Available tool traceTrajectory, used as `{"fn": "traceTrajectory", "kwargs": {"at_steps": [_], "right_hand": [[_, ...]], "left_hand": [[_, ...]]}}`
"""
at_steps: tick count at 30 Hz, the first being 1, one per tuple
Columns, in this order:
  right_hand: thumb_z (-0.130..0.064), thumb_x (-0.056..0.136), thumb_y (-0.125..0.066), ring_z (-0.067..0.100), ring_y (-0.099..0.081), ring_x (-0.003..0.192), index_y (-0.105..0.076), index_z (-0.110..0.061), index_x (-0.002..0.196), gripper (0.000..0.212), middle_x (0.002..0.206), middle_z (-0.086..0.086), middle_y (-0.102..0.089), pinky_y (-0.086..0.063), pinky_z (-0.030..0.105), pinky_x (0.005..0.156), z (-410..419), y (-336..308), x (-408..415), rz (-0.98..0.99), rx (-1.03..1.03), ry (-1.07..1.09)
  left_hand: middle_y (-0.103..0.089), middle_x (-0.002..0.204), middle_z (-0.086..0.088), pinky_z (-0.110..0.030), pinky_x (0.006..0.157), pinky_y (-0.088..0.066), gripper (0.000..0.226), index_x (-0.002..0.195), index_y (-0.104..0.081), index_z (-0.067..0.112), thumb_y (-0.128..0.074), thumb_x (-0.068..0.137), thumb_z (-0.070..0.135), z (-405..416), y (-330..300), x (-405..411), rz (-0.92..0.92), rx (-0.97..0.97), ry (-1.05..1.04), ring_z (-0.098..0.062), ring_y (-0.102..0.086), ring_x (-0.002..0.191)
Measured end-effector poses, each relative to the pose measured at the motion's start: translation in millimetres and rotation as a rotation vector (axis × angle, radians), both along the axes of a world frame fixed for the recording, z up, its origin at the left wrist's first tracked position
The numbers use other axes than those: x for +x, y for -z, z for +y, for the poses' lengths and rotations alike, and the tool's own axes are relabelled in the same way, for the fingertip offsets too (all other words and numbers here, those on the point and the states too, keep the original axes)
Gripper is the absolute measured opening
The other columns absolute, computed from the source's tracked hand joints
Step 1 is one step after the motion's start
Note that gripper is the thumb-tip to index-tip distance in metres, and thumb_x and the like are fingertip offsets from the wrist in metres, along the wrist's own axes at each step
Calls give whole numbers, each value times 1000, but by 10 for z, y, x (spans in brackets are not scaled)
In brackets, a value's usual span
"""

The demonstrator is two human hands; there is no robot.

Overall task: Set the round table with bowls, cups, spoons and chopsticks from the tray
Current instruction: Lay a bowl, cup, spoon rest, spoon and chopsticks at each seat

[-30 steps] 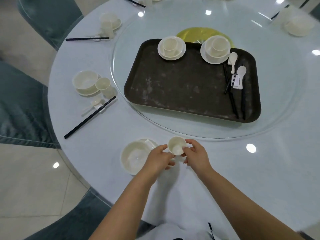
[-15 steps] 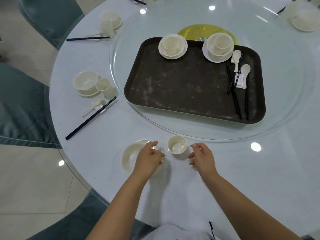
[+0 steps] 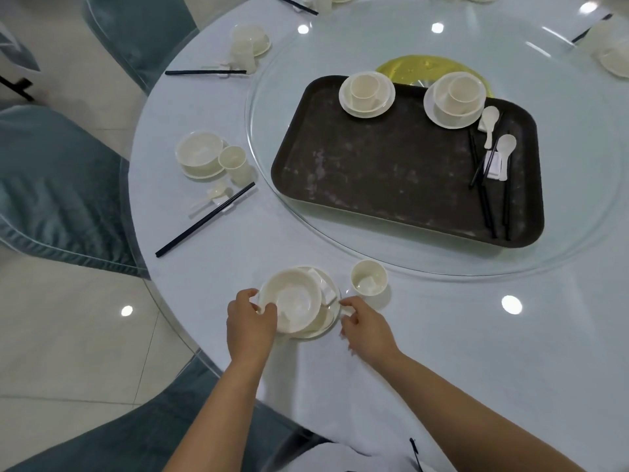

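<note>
Bowl tilted on saucer: light, rigid, glazed-slick, chippable. Left hand pinches its rim; right hand loose beside saucer, grasping nothing. Best hold: opposite rim edges.

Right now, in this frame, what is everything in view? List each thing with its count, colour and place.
Table: one, round, pale cloth, fills the view.
Glass turntable: one, clear, at the table's centre.
Tray: one, dark brown, on the turntable.
Bowl-and-cup stacks: two, cream, at the tray's far edge.
Spoons: two, white, at the tray's right end.
Chopsticks: black, count unclear, beside those spoons.
Near bowl: one, cream, tilted on a saucer at the near edge.
Near cup: one, cream, right of that bowl.
Finished settings: two clear on the left, more blurred at the far rim.
Chairs: grey-blue, around the table.
Left hand: grips the bowl's rim.
Right hand: at the saucer's right edge.
</note>
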State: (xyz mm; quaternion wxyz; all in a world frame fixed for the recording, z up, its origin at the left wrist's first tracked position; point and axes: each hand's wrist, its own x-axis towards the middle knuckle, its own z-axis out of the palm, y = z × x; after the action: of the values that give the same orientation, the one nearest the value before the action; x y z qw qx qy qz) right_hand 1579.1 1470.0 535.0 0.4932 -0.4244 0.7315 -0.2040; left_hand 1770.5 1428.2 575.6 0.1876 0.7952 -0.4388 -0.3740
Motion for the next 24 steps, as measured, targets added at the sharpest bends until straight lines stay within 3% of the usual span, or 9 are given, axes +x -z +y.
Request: {"fn": "traceTrajectory", "kwargs": {"at_steps": [2, 5, 8, 13, 16, 19, 24], "right_hand": [[-21, 95, -46, 23, -65, 69, -53, -30, 121, 29, 80, 0, -67, -57, 41, 70, -96, -42, 78, 84, -32, -69], [-26, 97, -45, 28, -66, 86, -47, -25, 130, 33, 96, 2, -68, -54, 39, 77, -248, -74, 169, 193, -51, -108], [-31, 98, -46, 26, -62, 96, -46, -24, 131, 34, 103, 2, -67, -45, 33, 72, -352, -65, 230, 259, -46, -114], [-31, 98, -45, 29, -62, 95, -49, -13, 123, 31, 98, 6, -63, -37, 30, 66, -419, -58, 327, 363, -8, -138], [-30, 98, -44, 31, -61, 94, -49, -8, 113, 27, 92, 6, -59, -40, 32, 67, -454, -80, 355, 369, 24, -139], [-31, 99, -43, 32, -61, 96, -49, -5, 111, 29, 101, 11, -64, -42, 33, 70, -498, -98, 360, 372, 54, -181], [-33, 100, -47, 28, -59, 81, -46, -8, 104, 25, 85, 3, -58, -41, 32, 66, -489, -166, 345, 289, 8, -86]], "left_hand": [[-51, 109, -2, -30, 69, -45, 40, 128, -48, 21, -59, 89, 21, 26, 10, 19, 13, -2, 1, -16, -56, 85], [-53, 109, -3, -28, 69, -44, 47, 132, -44, 20, -61, 88, 20, 53, 27, 56, 17, -3, 8, -16, -56, 84], [-59, 109, -8, -30, 71, -45, 54, 137, -40, 18, -60, 88, 17, 78, 70, 105, 21, 39, 14, -21, -59, 89], [-61, 98, 1, -22, 58, -41, 32, 123, -52, 19, -57, 91, 20, 123, 165, 207, 73, 126, 6, -8, -58, 77], [-67, 96, -1, -31, 69, -53, 18, 108, -59, 21, -57, 90, 19, 113, 195, 226, 138, 144, -15, -16, -66, 80], [-68, 88, -1, -41, 80, -57, 12, 94, -60, 25, -55, 91, 14, 104, 212, 224, 178, 144, -22, -19, -69, 78], [-70, 84, -3, -40, 79, -59, 12, 101, -60, 19, -56, 93, 11, 126, 253, 211, 250, 136, -66, -16, -71, 69]]}}
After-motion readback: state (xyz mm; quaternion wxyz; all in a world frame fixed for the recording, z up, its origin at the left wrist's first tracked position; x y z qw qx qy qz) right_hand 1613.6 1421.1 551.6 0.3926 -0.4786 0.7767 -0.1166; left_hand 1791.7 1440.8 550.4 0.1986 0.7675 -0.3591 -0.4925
